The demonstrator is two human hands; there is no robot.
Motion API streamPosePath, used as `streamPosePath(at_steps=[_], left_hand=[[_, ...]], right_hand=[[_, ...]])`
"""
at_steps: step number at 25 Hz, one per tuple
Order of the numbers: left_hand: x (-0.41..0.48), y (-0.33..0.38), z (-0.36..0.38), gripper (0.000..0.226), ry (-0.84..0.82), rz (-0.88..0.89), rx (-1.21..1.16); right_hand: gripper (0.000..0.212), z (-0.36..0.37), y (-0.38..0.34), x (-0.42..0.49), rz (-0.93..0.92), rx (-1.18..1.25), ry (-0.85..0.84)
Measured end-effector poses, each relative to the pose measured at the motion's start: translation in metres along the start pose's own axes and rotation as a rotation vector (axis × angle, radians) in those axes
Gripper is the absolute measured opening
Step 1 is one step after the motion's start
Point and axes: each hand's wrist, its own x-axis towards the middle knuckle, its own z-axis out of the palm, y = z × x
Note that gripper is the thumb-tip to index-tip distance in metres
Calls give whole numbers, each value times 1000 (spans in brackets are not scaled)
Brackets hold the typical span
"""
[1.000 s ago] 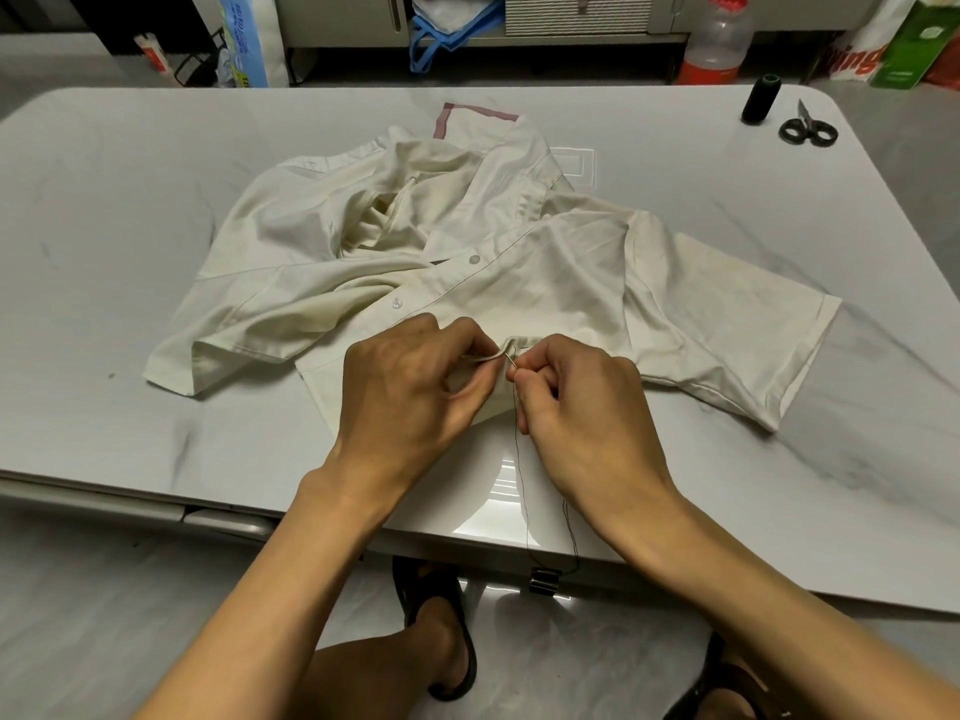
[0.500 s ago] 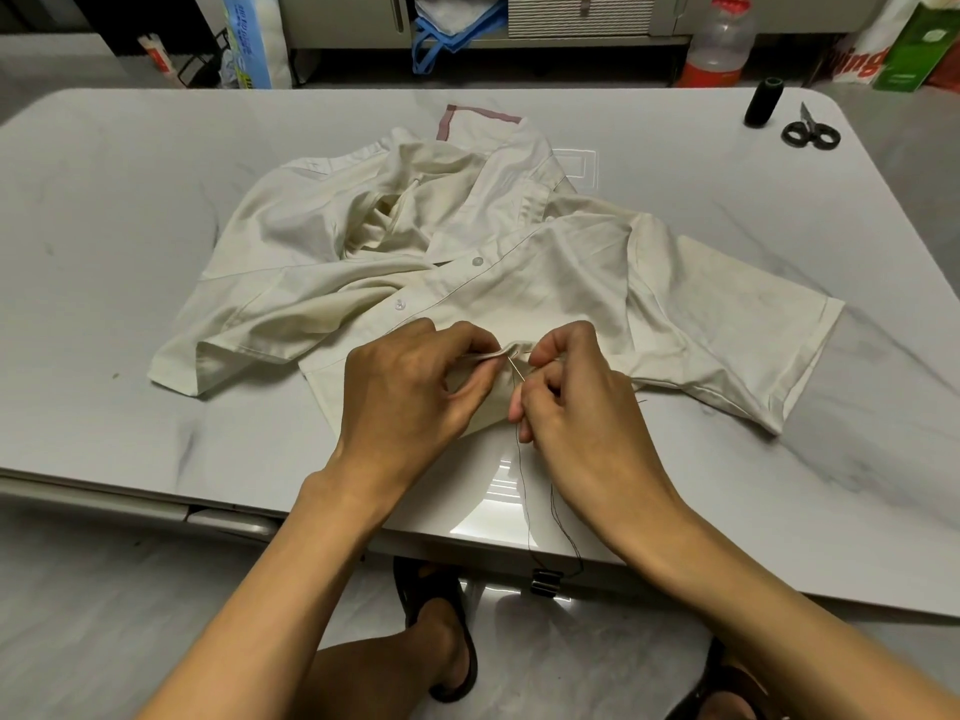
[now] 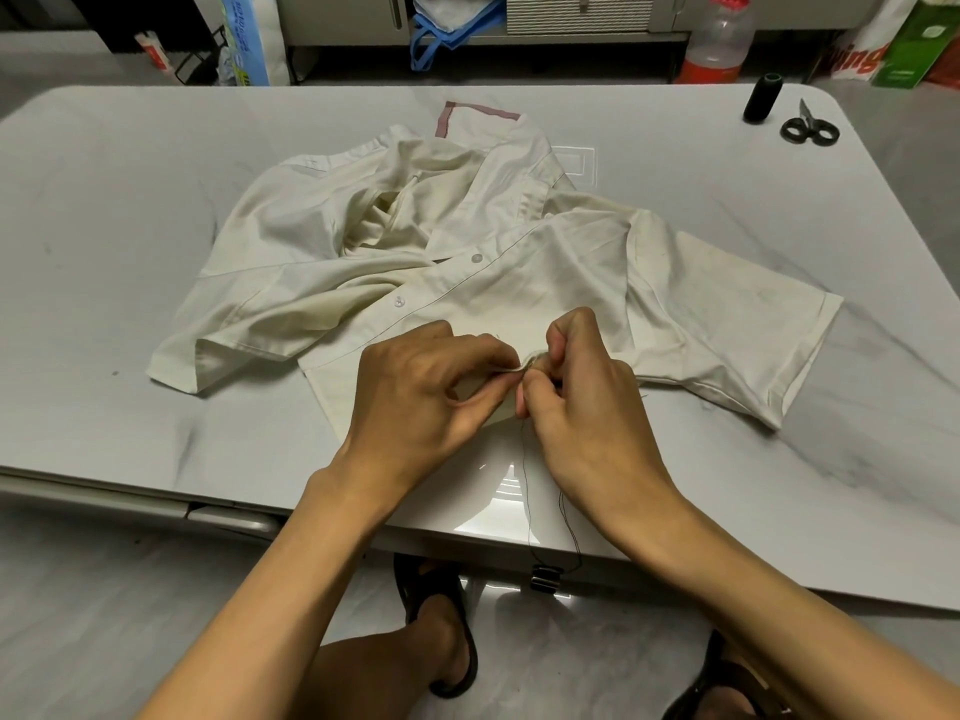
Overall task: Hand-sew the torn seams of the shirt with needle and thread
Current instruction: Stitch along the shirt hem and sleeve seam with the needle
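A crumpled cream shirt (image 3: pixel 467 241) lies spread across the white marble table (image 3: pixel 130 226). My left hand (image 3: pixel 415 392) pinches a fold of the shirt's hem near the front edge of the table. My right hand (image 3: pixel 587 402) sits right against that fold, its fingers curled and pinched at the cloth. The needle is hidden by the fingers. A dark thread (image 3: pixel 524 491) hangs from the right hand down over the table's front edge in a loop.
A black thread spool (image 3: pixel 762 97) and small black scissors (image 3: pixel 808 128) sit at the table's far right corner. A plastic bottle (image 3: pixel 719 36), bags and cabinets stand beyond the table. My sandalled feet (image 3: pixel 447 631) show below the front edge.
My right hand has shifted up onto the pinched fold. The needle that showed between the hands is now covered by the fingers. The left hand keeps its hold.
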Motion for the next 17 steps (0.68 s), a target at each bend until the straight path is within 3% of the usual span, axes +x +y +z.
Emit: streamPosePath(at_steps=[8,17], left_hand=[[-2,-2,0,11,-50,-116,6],[1,-3,-1,8,-58,8,-23]], right_hand=[[14,-2,-3,-1,71,112,-58],[21,-2,-3,-2,93,140,-34]])
